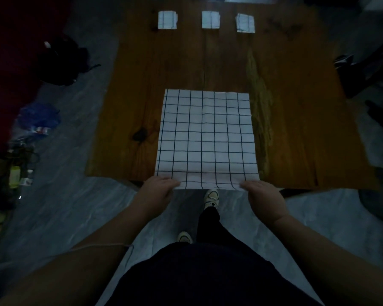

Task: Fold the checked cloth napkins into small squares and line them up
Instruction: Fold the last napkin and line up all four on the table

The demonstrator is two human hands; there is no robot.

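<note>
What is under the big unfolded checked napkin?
The wooden table carries the unfolded napkin, which lies flat. Its near edge hangs past the table edge, held at the corners by the left hand and right hand. The wood beneath is covered; nothing bulges.

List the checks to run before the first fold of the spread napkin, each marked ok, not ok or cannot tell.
1. White cloth napkin with dark grid lines lies flat and open on the brown wooden table: ok.
2. Left hand grips the near left corner: ok.
3. Right hand grips the near right corner: ok.
4. Bare wood beyond the napkin's far edge, giving room to fold forward: ok.
5. Left folded square and middle folded square sit straight in the far row: ok.
6. Right folded square is skewed: not ok.
</note>
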